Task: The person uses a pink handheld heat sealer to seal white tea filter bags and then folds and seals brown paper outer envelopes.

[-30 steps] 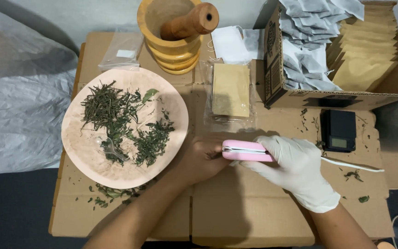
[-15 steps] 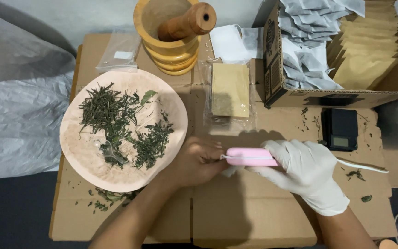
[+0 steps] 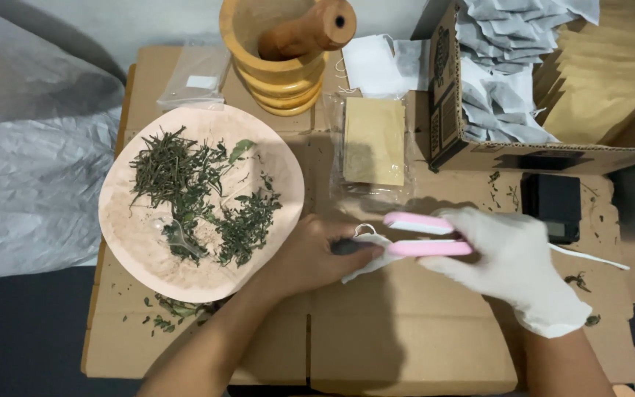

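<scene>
My right hand [image 3: 512, 261], in a white glove, grips a small pink hand-held sealer [image 3: 424, 235] whose two jaws stand slightly apart. My bare left hand [image 3: 317, 254] pinches a small white filter bag [image 3: 367, 259] and holds its edge at the sealer's jaws. A thin white cord [image 3: 589, 257] trails from the sealer to the right. Both hands hover over the cardboard sheet [image 3: 376, 345], just right of the pink plate [image 3: 141, 242] of dried green herbs [image 3: 200, 195].
A wooden mortar [image 3: 266, 62] with a pestle [image 3: 310, 29] stands at the back. A clear pouch with a tan packet [image 3: 373, 141] lies mid-table. A cardboard box [image 3: 479, 147] holds white bags and tan packets. A black scale [image 3: 551, 206] sits at right. Grey plastic sheeting [image 3: 31, 162] lies left.
The sealer's jaws have parted from shut to slightly apart. My right hand with the sealer has shifted a little to the right, and the white bag now shows at my left fingertips.
</scene>
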